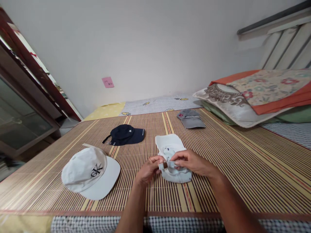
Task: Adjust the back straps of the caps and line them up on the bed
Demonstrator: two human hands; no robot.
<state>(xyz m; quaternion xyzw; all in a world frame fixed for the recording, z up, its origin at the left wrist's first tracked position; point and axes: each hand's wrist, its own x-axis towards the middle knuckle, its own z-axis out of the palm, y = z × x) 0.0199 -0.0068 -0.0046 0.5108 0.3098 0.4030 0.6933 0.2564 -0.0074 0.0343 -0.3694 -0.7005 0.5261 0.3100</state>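
Note:
A white baseball cap (178, 176) lies in front of me with its brim pointing away and its back strap towards me. My left hand (149, 168) pinches the left part of the strap, beside a brown buckle or patch. My right hand (193, 161) grips the strap's right part between thumb and fingers. To the left rests a larger white cap (80, 168) with black "CK" lettering and a loose strap at the back. Beyond it is a navy cap (125, 134), its brim to the right. Farther back on the right sits a grey cap (190, 118) with a small red mark.
The caps lie on a striped bamboo mat (218, 139) over a checked sheet (182, 223). Pillows (238, 110) and an orange floral cloth (272, 84) are piled at the right, near a metal headboard (286, 42). A pink note (108, 82) is on the wall behind.

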